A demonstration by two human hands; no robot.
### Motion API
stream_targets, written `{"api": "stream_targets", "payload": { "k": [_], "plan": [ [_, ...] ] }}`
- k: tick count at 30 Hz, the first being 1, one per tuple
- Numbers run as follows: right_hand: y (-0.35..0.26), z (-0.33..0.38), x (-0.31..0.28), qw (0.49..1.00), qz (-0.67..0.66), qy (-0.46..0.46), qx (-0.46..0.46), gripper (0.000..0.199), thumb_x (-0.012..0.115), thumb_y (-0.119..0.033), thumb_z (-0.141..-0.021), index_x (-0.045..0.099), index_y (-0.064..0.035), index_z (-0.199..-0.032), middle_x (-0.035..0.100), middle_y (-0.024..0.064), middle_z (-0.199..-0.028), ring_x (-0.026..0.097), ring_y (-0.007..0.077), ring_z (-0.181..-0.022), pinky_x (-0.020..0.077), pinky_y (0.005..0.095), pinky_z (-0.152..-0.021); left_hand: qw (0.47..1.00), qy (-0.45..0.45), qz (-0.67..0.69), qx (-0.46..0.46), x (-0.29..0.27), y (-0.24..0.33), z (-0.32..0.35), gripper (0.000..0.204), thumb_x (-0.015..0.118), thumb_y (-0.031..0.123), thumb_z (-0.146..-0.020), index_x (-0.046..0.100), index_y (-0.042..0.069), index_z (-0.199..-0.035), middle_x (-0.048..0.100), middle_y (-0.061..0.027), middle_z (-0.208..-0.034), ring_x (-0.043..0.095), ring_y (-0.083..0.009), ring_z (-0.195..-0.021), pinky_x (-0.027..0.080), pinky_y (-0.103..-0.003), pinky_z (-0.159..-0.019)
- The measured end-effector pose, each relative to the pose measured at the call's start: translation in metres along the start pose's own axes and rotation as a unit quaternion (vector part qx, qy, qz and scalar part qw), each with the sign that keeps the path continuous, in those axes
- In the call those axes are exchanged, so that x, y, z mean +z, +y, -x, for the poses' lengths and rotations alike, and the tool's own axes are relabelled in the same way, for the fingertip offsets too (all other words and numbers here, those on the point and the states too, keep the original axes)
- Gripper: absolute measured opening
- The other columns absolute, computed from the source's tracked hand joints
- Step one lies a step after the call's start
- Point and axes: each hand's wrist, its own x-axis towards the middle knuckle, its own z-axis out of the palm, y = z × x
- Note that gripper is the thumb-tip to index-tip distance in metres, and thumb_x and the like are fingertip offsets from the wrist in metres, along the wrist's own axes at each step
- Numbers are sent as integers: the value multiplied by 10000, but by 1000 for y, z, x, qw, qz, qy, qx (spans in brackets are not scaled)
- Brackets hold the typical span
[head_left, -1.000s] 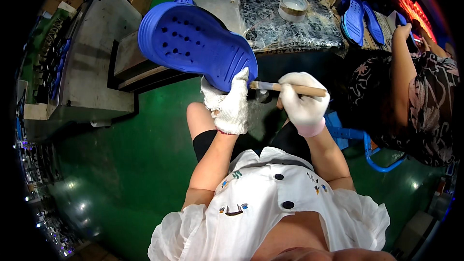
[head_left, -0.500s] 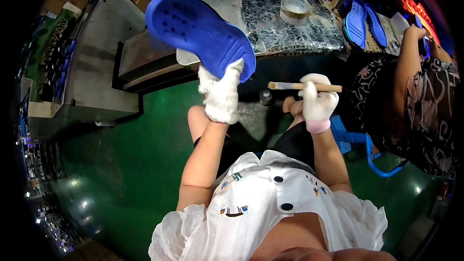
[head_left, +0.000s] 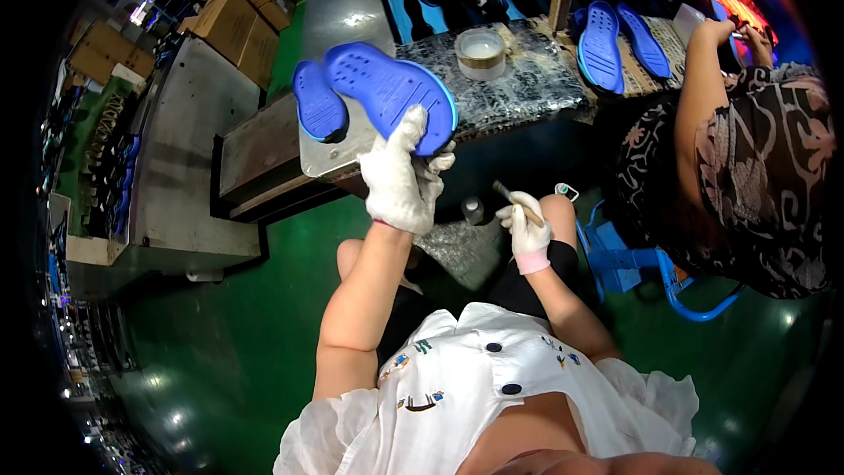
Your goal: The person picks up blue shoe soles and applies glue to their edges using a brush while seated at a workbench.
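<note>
My left hand [head_left: 400,178], in a white glove, is closed round the heel end of a blue shoe sole [head_left: 384,79] with small dimples and ridges. I hold it tilted above the metal table corner [head_left: 321,158], my thumb on its upper face. Behind it, a second blue sole [head_left: 318,101] lies on that corner. Over my right knee, my right hand [head_left: 529,230], also gloved in white, grips a wooden-handled brush [head_left: 531,213]. The brush slants up to the left, its tip apart from the soles; its bristles are hard to make out.
A tape roll [head_left: 481,54] rests on the plastic-wrapped bench [head_left: 536,79]. Two more blue soles [head_left: 601,48] lie farther right, near a co-worker's arm [head_left: 703,105]. Below stand a small bottle [head_left: 473,209] and a blue stool [head_left: 620,257]. A metal cabinet [head_left: 189,158] is at left.
The held sole has come down and tilted differently, and the second sole on the table corner now shows. My right hand has dropped toward my knee, its brush turning from level to slanted.
</note>
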Motion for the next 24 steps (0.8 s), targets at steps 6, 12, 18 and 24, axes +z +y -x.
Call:
{"api": "stream_targets", "payload": {
  "k": [6, 12, 18, 24],
  "plan": [
    [-62, -2, 29, 985, -139, 68, -72, 399, 382, -275, -1007, 400, 4, -1292, 603, 185, -1177, 618, 233, -991, 482, 313, -829, 980, 112, -64, 152, -24, -84, 20, 295, 637, 87, -880, 515, 39, -1145, 606, -29, -991, 589, -116, -803, 522, -273, -620],
    [-65, 5, 64, 982, -153, 50, -104, 429, 372, -230, -1008, 323, 0, -1367, 511, 222, -1295, 499, 289, -1217, 360, 388, -1055, 987, 75, -86, 109, -36, -117, 56, 469, 678, 52, -851, 449, 30, -1259, 587, -71, -1121, 583, -142, -964, 500, -289, -844],
    [-42, 9, 31, 981, -187, 56, 12, 451, 459, -304, -987, 381, -42, -1344, 577, 149, -1210, 577, 200, -1049, 453, 311, -925, 988, 12, -132, 83, -46, -104, 62, 430, 676, 10, -841, 492, 40, -1229, 614, -46, -1071, 607, -129, -913, 519, -273, -812],
    [17, 36, 6, 992, 87, 8, 87, 316, 523, -134, -954, 500, -47, -1256, 646, 107, -1016, 622, 187, -929, 482, 291, -830, 950, -185, -235, -88, 23, -57, 34, 358, 689, 121, -822, 549, 20, -1135, 638, -47, -914, 611, -101, -728, 509, -238, -576]
  ]
}}
